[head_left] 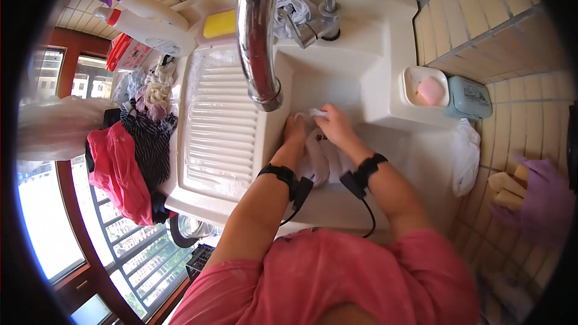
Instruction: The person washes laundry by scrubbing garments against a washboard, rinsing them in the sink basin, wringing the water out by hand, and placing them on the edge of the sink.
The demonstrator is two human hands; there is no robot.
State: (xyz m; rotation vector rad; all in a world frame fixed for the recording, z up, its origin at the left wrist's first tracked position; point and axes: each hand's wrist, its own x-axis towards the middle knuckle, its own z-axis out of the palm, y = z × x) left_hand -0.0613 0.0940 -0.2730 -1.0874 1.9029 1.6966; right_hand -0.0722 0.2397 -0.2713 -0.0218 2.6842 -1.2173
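Both hands are inside the basin of a white sink. My left hand is at the basin's left wall, its fingers closed on a wet pale cloth. To its right, my right hand pinches a white bit of the same cloth between thumb and fingers. The cloth hangs down from the hands in twisted folds towards the near side of the basin. Above and left of the hands is the chrome faucet; its spout end does not touch them.
A ribbed washboard lies left of the basin. Beyond it are bottles, dark clothes and a pink cloth. A yellow block sits at the back, pink soap and a blue box at the right.
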